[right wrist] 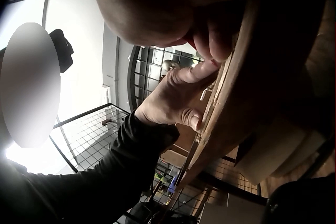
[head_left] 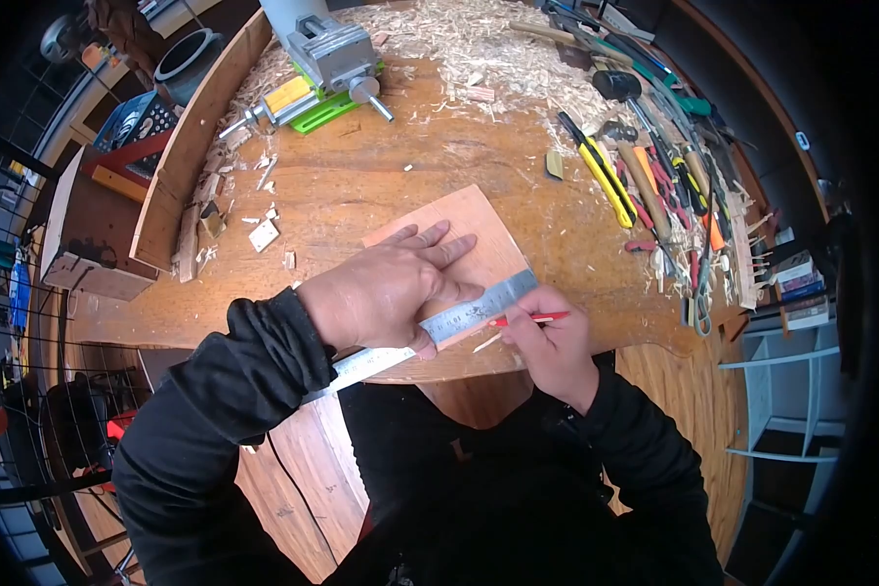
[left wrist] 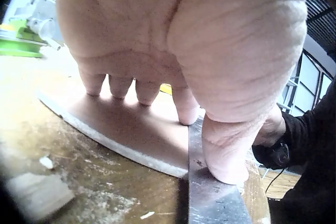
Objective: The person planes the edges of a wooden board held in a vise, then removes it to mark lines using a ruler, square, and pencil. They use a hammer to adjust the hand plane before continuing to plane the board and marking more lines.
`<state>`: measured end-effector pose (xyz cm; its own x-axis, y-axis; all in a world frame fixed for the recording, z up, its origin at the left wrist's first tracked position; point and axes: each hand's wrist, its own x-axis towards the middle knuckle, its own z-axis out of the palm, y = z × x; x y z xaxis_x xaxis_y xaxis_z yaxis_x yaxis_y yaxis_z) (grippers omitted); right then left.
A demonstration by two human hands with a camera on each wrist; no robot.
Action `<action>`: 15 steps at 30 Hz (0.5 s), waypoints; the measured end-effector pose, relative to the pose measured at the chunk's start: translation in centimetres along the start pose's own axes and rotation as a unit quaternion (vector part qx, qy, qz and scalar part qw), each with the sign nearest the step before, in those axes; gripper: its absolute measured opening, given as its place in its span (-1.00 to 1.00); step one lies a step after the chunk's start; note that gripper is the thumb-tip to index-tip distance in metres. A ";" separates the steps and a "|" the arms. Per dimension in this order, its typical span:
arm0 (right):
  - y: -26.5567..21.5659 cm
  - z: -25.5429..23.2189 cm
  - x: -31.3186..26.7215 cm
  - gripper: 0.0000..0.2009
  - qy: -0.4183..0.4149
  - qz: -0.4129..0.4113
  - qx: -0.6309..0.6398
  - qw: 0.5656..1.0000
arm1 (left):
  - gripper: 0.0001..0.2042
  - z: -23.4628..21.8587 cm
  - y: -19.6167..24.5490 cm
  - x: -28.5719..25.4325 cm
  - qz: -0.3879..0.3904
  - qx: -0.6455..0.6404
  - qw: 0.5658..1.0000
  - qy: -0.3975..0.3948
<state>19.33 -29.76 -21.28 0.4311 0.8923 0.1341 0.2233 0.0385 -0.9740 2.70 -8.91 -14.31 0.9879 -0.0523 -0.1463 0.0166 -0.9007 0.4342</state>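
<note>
A thin wooden board (head_left: 474,220) lies near the front edge of the workbench, with a steel ruler (head_left: 503,296) slanting across its near part. My left hand (head_left: 386,288) presses down on both, fingers spread. In the left wrist view, its fingertips rest on the board (left wrist: 115,124) and the thumb bears on the ruler (left wrist: 215,203). My right hand (head_left: 557,342) pinches a red pencil (head_left: 542,317) beside the ruler's right end; fingers partly hide the pencil. The right wrist view shows my right hand (right wrist: 152,14) in shadow at the bench edge.
A grey vise (head_left: 337,59) on a green base stands at the back left. Wood shavings (head_left: 469,59) cover the back. Along the right lie a yellow utility knife (head_left: 604,176), a mallet (head_left: 615,86) and several other tools. A wooden side board (head_left: 200,137) borders the left.
</note>
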 end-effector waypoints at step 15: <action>-0.6 0.1 0.5 -0.91 -0.001 -0.015 -0.037 0.999 | -0.10 -0.1 0.1 0.1 -0.012 -0.010 1.000 -0.001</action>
<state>19.32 -29.29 -20.61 0.4215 0.8922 0.1621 0.3002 0.0314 -0.9534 2.80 -8.98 -14.23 0.9870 -0.0316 -0.1576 0.0431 -0.8926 0.4487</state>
